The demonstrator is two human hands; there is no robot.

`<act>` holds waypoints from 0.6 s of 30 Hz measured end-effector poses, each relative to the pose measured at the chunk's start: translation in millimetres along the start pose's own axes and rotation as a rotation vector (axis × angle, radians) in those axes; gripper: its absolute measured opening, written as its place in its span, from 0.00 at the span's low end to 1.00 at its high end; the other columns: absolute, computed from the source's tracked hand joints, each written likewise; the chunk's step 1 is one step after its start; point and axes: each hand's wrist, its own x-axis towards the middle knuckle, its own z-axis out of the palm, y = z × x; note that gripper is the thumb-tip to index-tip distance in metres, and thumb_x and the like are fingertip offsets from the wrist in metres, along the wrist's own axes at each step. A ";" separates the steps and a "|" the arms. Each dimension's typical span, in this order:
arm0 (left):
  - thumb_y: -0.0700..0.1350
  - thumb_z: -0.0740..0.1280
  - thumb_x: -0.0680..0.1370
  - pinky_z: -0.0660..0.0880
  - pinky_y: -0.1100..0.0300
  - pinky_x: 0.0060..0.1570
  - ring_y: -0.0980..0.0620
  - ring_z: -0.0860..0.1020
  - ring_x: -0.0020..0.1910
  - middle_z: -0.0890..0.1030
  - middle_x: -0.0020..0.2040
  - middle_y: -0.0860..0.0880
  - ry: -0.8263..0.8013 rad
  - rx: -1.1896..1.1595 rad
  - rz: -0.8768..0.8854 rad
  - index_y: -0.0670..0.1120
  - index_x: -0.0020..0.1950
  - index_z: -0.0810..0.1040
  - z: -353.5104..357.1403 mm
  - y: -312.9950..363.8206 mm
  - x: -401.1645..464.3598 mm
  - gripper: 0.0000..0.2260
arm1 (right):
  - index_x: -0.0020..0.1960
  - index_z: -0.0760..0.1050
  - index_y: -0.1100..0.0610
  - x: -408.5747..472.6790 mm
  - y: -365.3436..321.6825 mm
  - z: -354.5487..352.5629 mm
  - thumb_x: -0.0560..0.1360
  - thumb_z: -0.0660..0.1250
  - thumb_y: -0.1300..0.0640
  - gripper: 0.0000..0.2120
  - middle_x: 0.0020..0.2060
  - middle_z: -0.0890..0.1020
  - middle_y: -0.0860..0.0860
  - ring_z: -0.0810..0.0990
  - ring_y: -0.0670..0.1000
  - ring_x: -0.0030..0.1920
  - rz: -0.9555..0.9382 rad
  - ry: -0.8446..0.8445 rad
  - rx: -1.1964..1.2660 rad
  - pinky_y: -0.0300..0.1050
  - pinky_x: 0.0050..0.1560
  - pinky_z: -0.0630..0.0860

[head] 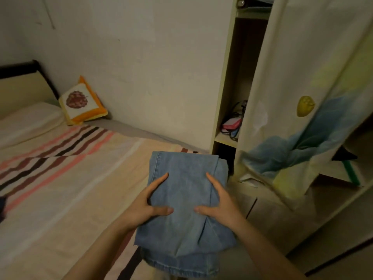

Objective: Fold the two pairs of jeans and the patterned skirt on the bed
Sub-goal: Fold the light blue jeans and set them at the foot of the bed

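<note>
the folded light-blue denim jeans (184, 209) sit held between both hands at the striped cream bed's (60, 188) edge, left hand (148, 205) and right hand (219, 203) clasping its sides, fingers spread, thumbs on top; likely next: set it down flat beyond the fingers.

A bedroom in a home. A bed (60, 188) with a striped sheet in cream, pink and brown fills the space left of the person's fingers, running to a dark headboard (22, 69) far beyond them. A small cushion (82, 102) with a berry picture leans in the corner against a plain white wall (131, 57). Right of the fingers stands an open wardrobe (228, 87) – a fabric curtain (302, 98) hangs over its front, and small belongings sit on one shelf (226, 139).
</note>
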 end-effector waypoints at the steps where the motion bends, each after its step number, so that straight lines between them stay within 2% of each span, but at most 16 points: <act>1: 0.40 0.76 0.67 0.73 0.74 0.49 0.69 0.70 0.59 0.65 0.66 0.66 -0.016 0.001 0.002 0.59 0.71 0.62 -5.9 -4.8 23.0 0.39 | 0.67 0.53 0.31 21.1 5.1 -0.3 0.62 0.79 0.52 0.47 0.69 0.62 0.44 0.62 0.48 0.71 0.013 0.007 0.011 0.47 0.69 0.65; 3: 0.40 0.76 0.67 0.73 0.73 0.49 0.70 0.69 0.59 0.64 0.67 0.66 -0.065 0.007 -0.007 0.59 0.72 0.62 -18.8 -16.1 70.5 0.39 | 0.67 0.52 0.31 62.0 14.1 -1.9 0.63 0.79 0.52 0.46 0.70 0.61 0.43 0.62 0.49 0.71 0.049 0.022 0.027 0.48 0.69 0.65; 5: 0.40 0.76 0.67 0.73 0.73 0.50 0.69 0.69 0.60 0.65 0.67 0.65 -0.101 -0.002 -0.017 0.59 0.72 0.62 -34.2 -23.2 115.8 0.39 | 0.66 0.50 0.28 102.0 16.1 -3.6 0.62 0.78 0.48 0.46 0.71 0.60 0.43 0.62 0.49 0.71 0.083 0.038 0.015 0.50 0.70 0.64; 7: 0.40 0.76 0.67 0.72 0.74 0.50 0.74 0.68 0.58 0.65 0.66 0.66 -0.118 -0.005 -0.005 0.59 0.71 0.62 -52.0 -27.8 163.6 0.38 | 0.64 0.49 0.25 144.6 16.0 -5.2 0.62 0.77 0.46 0.46 0.71 0.59 0.42 0.61 0.48 0.71 0.100 0.056 -0.002 0.51 0.70 0.64; 10: 0.39 0.75 0.68 0.71 0.77 0.47 0.81 0.68 0.52 0.64 0.63 0.68 -0.186 0.003 -0.022 0.59 0.71 0.62 -70.7 -39.0 225.7 0.37 | 0.67 0.47 0.30 196.7 19.7 -4.2 0.64 0.77 0.48 0.46 0.72 0.59 0.43 0.60 0.50 0.72 0.140 0.081 -0.046 0.54 0.71 0.63; 14: 0.39 0.75 0.68 0.69 0.79 0.48 0.81 0.67 0.53 0.66 0.64 0.64 -0.258 0.066 -0.034 0.58 0.72 0.61 -88.7 -72.0 291.5 0.38 | 0.68 0.47 0.32 253.1 37.4 6.8 0.58 0.73 0.40 0.47 0.74 0.60 0.48 0.62 0.54 0.72 0.245 0.118 -0.087 0.54 0.71 0.63; 15: 0.39 0.75 0.68 0.69 0.79 0.48 0.81 0.67 0.53 0.66 0.64 0.64 -0.263 0.069 -0.038 0.60 0.71 0.61 -94.7 -80.7 308.2 0.38 | 0.69 0.47 0.33 269.1 40.6 9.3 0.59 0.74 0.40 0.48 0.74 0.60 0.49 0.61 0.55 0.72 0.255 0.122 -0.091 0.55 0.71 0.62; 18: 0.40 0.75 0.69 0.67 0.81 0.48 0.81 0.66 0.53 0.65 0.62 0.67 -0.271 0.106 -0.045 0.74 0.66 0.59 -109.6 -100.9 355.3 0.40 | 0.74 0.48 0.40 315.7 53.8 16.1 0.66 0.76 0.46 0.48 0.74 0.59 0.49 0.59 0.55 0.73 0.281 0.095 -0.105 0.51 0.71 0.60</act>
